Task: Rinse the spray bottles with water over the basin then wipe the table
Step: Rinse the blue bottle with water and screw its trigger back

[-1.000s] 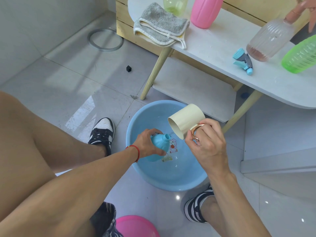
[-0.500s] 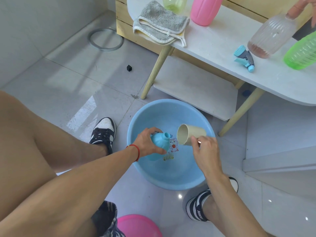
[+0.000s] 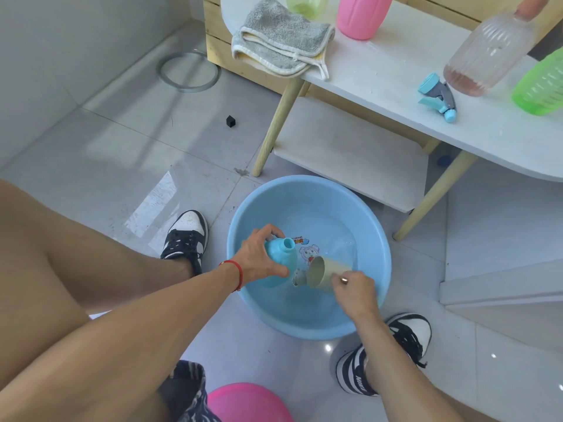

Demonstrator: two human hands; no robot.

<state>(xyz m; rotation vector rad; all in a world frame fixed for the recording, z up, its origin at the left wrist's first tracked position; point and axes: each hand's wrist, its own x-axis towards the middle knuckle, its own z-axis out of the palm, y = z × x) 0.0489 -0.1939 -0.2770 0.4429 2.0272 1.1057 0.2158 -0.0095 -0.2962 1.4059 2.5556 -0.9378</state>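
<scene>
While the left hand (image 3: pixel 259 257) grips the blue bottle (image 3: pixel 281 254), the right hand (image 3: pixel 353 292) grips a cup (image 3: pixel 323 271) dipped in the basin (image 3: pixel 377 239); next, likely scooping water to pour in.

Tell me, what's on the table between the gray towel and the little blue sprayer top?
Nothing sits there. In the head view, the stretch of white table between the gray towel and the blue sprayer top is bare.

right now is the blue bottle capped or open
Open. The blue spray bottle, gripped by the left hand over the blue basin, shows a bare neck; its blue trigger head lies on the table.
</scene>
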